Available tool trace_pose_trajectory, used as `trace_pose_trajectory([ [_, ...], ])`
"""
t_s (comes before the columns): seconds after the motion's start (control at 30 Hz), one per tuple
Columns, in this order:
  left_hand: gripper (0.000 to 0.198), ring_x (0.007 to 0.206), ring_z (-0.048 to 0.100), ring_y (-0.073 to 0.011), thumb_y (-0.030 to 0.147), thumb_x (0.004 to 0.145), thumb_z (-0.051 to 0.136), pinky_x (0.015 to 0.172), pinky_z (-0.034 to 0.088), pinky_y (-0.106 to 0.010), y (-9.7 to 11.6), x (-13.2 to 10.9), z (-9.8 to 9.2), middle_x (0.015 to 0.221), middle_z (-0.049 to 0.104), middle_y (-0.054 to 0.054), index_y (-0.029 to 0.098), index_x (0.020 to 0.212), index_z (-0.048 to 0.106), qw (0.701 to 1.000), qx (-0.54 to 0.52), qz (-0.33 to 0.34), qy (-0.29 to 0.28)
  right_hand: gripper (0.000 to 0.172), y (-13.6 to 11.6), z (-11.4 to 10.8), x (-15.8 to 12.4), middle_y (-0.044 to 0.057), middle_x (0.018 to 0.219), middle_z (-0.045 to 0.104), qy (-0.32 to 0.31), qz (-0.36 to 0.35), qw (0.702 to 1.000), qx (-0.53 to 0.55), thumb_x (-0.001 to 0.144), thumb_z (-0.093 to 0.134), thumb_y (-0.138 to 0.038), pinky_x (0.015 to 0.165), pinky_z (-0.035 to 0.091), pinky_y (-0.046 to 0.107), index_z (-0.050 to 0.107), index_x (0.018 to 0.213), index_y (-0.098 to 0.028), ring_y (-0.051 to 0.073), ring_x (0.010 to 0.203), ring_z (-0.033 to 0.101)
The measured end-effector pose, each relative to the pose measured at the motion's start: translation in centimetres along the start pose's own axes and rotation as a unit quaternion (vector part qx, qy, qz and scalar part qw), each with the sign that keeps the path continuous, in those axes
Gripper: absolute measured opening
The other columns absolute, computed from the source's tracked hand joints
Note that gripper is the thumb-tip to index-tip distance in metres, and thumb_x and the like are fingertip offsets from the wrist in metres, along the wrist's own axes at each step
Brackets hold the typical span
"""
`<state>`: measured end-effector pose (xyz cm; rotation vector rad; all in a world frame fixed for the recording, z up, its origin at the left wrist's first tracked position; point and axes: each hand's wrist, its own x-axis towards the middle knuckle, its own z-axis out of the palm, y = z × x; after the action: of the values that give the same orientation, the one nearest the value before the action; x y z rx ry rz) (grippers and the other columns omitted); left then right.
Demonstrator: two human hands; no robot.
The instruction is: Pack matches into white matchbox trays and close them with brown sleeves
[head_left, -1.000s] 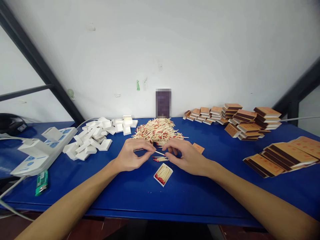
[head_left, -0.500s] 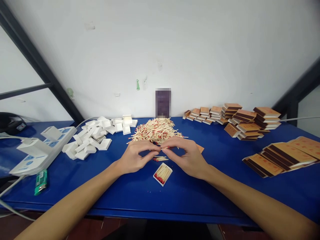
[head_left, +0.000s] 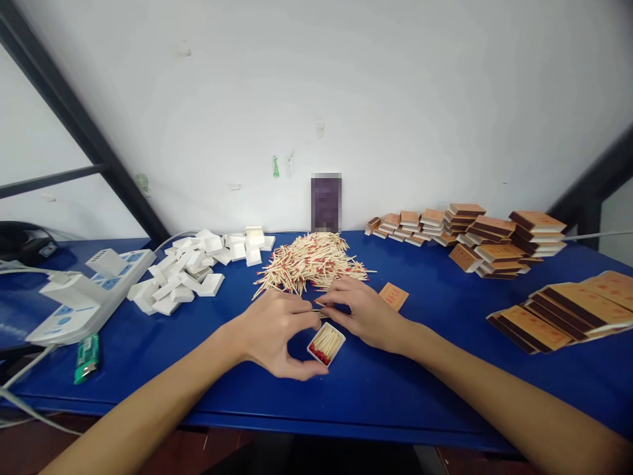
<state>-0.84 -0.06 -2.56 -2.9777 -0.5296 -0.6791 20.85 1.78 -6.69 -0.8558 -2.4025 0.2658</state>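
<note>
A small white matchbox tray holding red-tipped matches lies on the blue table in front of me. My left hand is open at its left side, thumb by the near corner and index finger by the far one; whether they touch the tray I cannot tell. Just beyond the tray, my right hand is pinched closed on a match, its red head pointing left. Some loose matches between the hands are partly covered by the fingers. A large heap of matches spreads behind both hands.
White empty trays are piled at the left, near a power strip and a green packet. Stacked matchboxes stand back right. Flat matchbox sleeves lie at the right, and one orange card rests beside my right hand.
My hands have parted from fingertip contact. The left has come down and opened beside the tray; the right has lowered slightly, still pinching. The view has shifted a little.
</note>
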Motion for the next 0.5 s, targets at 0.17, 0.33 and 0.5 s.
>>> trace_pose_trajectory([
  [0.17,0.059,0.048,0.054,-0.0163,0.076,0.069,0.057,0.046,0.032,-0.026,1.6,0.5,1.3,0.057,0.057,-0.002,0.017,0.064,0.054,0.985,0.075,-0.089,-0.125,0.025,-0.1,-0.9,-0.1,0.008,0.098,0.062,-0.048,0.015,0.998,0.022,0.098,0.05,-0.027,0.082,0.046,0.036,0.068,0.112,-0.018,0.021,0.093,0.056],
  [0.33,0.035,0.053,0.057,-0.0186,0.052,0.073,0.059,0.047,0.03,-0.028,1.7,0.9,0.6,0.069,0.063,-0.002,0.018,0.078,0.056,0.973,0.082,-0.117,-0.18,0.025,0.2,-1.3,-0.4,0.009,0.102,0.059,-0.073,0.031,0.996,0.039,0.098,0.051,-0.029,0.086,0.047,0.036,0.067,0.113,-0.017,0.021,0.097,0.056],
  [0.5,0.033,0.056,0.053,-0.0172,0.045,0.071,0.063,0.053,0.033,-0.029,0.3,0.4,-0.9,0.068,0.06,0.0,0.019,0.09,0.058,0.972,0.021,-0.095,-0.213,0.024,0.6,-1.2,-0.4,0.008,0.102,0.058,-0.082,0.038,0.995,0.049,0.095,0.056,-0.032,0.086,0.046,0.035,0.069,0.109,-0.018,0.02,0.097,0.056],
])
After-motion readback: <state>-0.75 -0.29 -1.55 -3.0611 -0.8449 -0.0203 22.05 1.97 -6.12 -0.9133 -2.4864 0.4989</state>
